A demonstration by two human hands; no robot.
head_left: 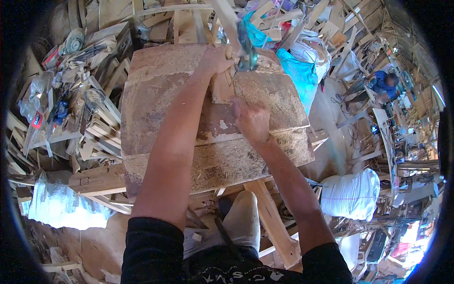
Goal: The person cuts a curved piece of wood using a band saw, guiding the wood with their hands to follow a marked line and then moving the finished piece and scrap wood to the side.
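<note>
A short, pale wooden piece [221, 91] lies on the worn, sawdust-strewn wooden worktable [165, 99], with dark lines marked on its upper part. My left hand [217, 59] is closed over its far end. At the near right corner of the piece, my right hand [252, 119] is closed, fingers curled and fingertips against the wood. Just right of my left hand stands a green metal machine part [247, 57], below a slanting pale upright [226, 19]. What cuts or moves there, if anything, is hidden or blurred.
Scrap wood [101, 128] is heaped at the left. A turquoise sack [302, 78] stands against the table's far right side, and a white sack [351, 194] lies at the right. Farther off, a person in blue [384, 85] bends over something. A plank [274, 222] slants below the table.
</note>
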